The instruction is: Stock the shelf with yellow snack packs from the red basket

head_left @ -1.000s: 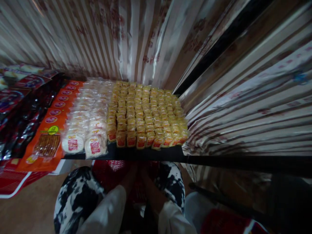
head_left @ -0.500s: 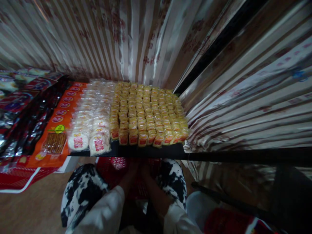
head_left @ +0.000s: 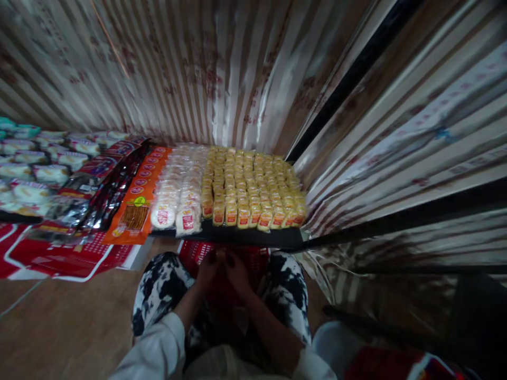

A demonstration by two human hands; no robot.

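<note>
Low between my knees, my left hand (head_left: 207,268) and my right hand (head_left: 236,268) are close together over a red plastic basket (head_left: 259,259). Both have their fingers curled in, around something small and tan between them that is too dark to name. Just beyond the hands is a black shelf edge (head_left: 253,238). On it stand tight rows of small yellow-wrapped snack cakes (head_left: 253,192). Left of these are two rows of white round wrapped snacks (head_left: 180,190), then an orange snack packet (head_left: 137,206).
Farther left lie dark red and black packets (head_left: 99,182) and white wrapped snacks (head_left: 51,158). Red baskets (head_left: 79,259) stand below them. Striped sheeting (head_left: 178,68) backs the shelf, with a dark post (head_left: 352,79) at right. A pale bucket (head_left: 335,340) is at lower right.
The view has shifted left, bringing more snacks and red baskets in. My hands, previously hidden in shadow beneath the shelf edge, now show more clearly, still close together.
</note>
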